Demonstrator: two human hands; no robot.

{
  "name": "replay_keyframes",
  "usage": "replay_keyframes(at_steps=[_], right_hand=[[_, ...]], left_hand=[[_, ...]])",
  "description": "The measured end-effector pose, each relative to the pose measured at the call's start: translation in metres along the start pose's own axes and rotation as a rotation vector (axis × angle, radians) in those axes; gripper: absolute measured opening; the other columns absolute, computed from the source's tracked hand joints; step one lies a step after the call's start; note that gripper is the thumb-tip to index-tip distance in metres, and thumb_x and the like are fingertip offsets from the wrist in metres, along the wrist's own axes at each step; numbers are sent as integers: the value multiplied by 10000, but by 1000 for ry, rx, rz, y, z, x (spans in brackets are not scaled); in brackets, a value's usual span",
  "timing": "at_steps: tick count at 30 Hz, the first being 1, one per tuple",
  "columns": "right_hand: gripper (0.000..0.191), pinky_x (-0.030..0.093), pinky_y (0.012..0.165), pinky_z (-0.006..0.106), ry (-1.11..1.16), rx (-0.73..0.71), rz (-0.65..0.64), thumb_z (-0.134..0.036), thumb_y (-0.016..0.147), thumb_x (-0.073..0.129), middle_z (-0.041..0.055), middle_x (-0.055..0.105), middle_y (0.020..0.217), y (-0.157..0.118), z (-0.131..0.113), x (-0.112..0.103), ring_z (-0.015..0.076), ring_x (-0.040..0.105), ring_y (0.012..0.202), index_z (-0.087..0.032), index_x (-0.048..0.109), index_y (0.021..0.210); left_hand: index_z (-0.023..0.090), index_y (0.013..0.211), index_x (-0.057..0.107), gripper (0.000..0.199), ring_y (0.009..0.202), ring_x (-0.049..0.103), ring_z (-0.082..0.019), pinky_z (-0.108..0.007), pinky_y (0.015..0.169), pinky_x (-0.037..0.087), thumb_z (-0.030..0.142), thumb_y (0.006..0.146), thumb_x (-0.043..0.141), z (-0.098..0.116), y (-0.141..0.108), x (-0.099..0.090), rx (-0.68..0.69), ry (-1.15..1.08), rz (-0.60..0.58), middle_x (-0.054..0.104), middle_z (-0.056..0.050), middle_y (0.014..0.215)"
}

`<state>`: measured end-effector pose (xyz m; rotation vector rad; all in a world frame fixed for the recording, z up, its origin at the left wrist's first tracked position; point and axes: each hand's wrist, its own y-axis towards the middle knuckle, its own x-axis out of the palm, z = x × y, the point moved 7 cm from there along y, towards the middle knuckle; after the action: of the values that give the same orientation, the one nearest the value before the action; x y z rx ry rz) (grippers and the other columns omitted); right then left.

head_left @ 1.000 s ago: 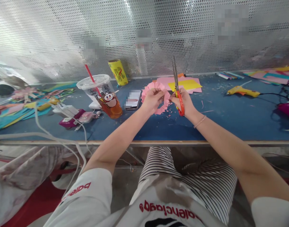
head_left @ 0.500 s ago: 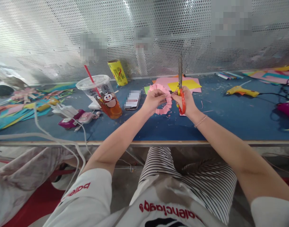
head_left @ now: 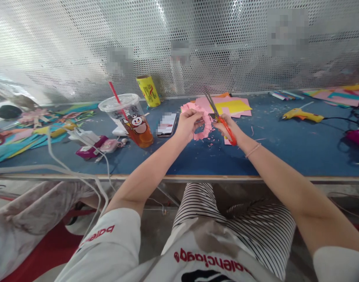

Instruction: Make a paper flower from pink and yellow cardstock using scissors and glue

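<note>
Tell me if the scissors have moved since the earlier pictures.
Yes. The scissors in the right hand have tilted left: their tips now show left of the yellow sheet, not above it as before.

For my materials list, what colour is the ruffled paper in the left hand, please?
The ruffled paper is pink, best seen in the head view.

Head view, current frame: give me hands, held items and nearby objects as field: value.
left hand: holds pink frilled paper ring
right hand: holds red-handled scissors, blades pointing away from the person
phone: on blue table, left of the ring
drink cup: left of the phone, red straw in it
yellow paper: behind right hand
glue gun: far right of the scissors
</note>
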<state>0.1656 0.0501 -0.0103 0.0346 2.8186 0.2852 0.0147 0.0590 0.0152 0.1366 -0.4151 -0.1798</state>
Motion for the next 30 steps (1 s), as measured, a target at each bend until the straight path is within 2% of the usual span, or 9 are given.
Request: replay_keyframes(at_steps=[4, 9, 22, 30], right_hand=[[270, 289, 467, 251, -66, 27, -83, -294, 644, 629, -66, 409, 555, -4, -1, 8, 117, 393, 520, -240, 393, 763], [244, 286, 459, 248, -29, -1, -150, -242, 635, 586, -73, 425, 558, -12, -9, 16, 115, 382, 505, -244, 398, 790], [174, 314, 455, 253, -118, 15, -160, -229, 672, 561, -67, 417, 548, -12, -7, 18, 110, 399, 470, -229, 423, 779], [145, 289, 450, 252, -121, -6, -150, -224, 697, 545, -56, 394, 522, -16, -10, 18, 112, 374, 469, -236, 409, 747]], left_hand=[[157, 610, 482, 232, 627, 615, -69, -225, 661, 512, 157, 714, 690, 6, 0, -2, 31, -58, 27, 635, 12, 680], [157, 660, 529, 179, 628, 617, -60, -205, 670, 504, 199, 714, 694, 6, 2, -4, 43, -45, 70, 651, 13, 691], [154, 572, 459, 268, 590, 603, -63, -214, 648, 511, 169, 720, 681, 6, 2, -4, 66, 23, 83, 606, 25, 616], [149, 553, 480, 264, 571, 600, -67, -218, 632, 512, 133, 729, 677, 7, 0, -3, 48, -7, 75, 597, 19, 603]])
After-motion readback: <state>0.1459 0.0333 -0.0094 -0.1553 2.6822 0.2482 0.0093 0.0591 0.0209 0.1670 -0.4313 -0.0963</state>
